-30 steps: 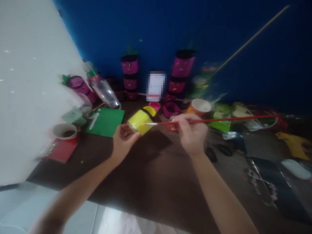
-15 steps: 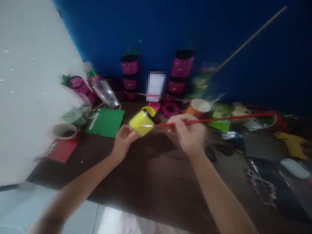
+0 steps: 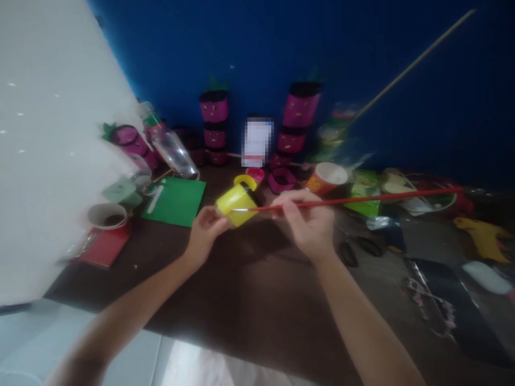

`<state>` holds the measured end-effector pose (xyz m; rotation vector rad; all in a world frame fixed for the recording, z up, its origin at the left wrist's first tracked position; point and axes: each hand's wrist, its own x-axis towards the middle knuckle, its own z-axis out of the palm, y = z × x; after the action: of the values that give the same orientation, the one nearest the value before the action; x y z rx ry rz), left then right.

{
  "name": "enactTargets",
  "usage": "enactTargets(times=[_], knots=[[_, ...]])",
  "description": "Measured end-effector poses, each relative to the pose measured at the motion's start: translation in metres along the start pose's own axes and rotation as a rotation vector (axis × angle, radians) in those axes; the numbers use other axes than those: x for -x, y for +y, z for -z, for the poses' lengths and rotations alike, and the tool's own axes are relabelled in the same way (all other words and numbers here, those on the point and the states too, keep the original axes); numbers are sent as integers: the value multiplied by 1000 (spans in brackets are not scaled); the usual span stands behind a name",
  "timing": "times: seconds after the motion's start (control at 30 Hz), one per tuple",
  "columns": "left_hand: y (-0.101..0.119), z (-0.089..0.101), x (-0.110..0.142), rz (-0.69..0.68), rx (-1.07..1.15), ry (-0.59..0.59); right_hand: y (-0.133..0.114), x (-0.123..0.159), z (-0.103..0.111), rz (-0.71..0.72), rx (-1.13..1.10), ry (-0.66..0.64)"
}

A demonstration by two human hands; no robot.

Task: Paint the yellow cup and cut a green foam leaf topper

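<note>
My left hand (image 3: 207, 233) is closed on the near end of a small yellow cylinder with a dark band (image 3: 237, 202), raised over the dark table (image 3: 257, 305). Its exact kind is blurred. My right hand (image 3: 308, 222) grips a long red-handled paintbrush (image 3: 362, 199) like a pen. The brush's pale ferrule and tip lie across the yellow side of the cylinder, apparently touching it. Just beyond the cylinder are a curved yellow piece (image 3: 245, 180), a small pink pot (image 3: 255, 175) and a magenta ring (image 3: 281, 180).
Magenta banded figures (image 3: 214, 110) stand against the blue wall, with a phone (image 3: 257, 142) between two of them. Left are a clear bottle (image 3: 175, 150), green sheet (image 3: 177, 202) and paper cup (image 3: 107, 217). Right are another cup (image 3: 328, 178), scissors (image 3: 348, 254) and a yellow glue gun (image 3: 483, 236).
The yellow cylinder has turned in my left hand and shifted slightly right. My right hand has moved a little left, with the brush tip staying at the cylinder's side.
</note>
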<state>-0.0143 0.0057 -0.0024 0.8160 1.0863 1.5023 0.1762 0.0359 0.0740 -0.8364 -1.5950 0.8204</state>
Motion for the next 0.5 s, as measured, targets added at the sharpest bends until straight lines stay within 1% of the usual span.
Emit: enactTargets(times=[0.13,0.27,0.4,0.5], knots=[[0,0,0,-9,-7,-8,-1,1,-1,21,-1,-12],[0,0,0,-13,-14,1,-2,1,-1,28,17,33],[0,0,0,-18,-15,-4,-3,1,-1,37,7,12],[0,0,0,-17,-10,-6,-3,1,0,34,3,43]])
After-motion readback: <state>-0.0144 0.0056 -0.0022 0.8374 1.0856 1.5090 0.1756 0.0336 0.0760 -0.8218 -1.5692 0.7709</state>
